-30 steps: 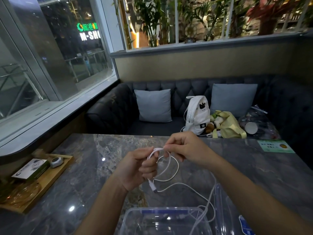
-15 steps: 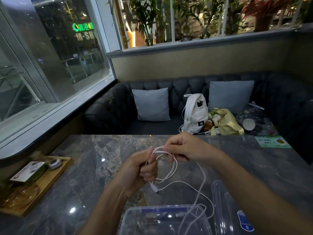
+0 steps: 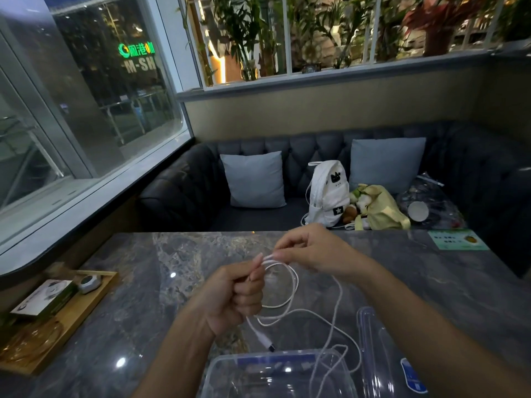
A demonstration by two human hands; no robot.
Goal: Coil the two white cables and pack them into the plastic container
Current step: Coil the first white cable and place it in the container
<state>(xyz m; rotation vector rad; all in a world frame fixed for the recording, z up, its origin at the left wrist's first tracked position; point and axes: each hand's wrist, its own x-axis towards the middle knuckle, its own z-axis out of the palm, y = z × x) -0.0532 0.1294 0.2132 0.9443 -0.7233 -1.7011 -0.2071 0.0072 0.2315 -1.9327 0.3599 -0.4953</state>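
Status: coiling is under way and packing has not begun. One cable [image 3: 296, 278] is partly wound. About two loops hang at the centre of the frame, and a long stretch is not yet gathered. No finished coil lies in the container [image 3: 244, 369] at the bottom centre. Loose white strands drop across its right rim. I cannot tell whether they are the tail of this cable or the second one, and no second cable can be picked out for certain. I judge that most of the work is left: finish this coil, wind the other cable and put both in. The lid [image 3: 370, 340] lies off, just to the right of the container on the table [image 3: 143, 297].

Hands: the left hand [image 3: 232, 300], at lower centre, is closed in a fist round the gathered loops. The connector [image 3: 265, 341] hangs out below it, just above the container's far rim. The right hand [image 3: 313, 251], up and to the right, pinches the cable at the top of the loops, its fingertips nearly touching the left hand's.

Position: the loops hang between the two hands and to the right of the left fist, above the table. From the right hand the slack runs down and to the right, into the container's right corner.
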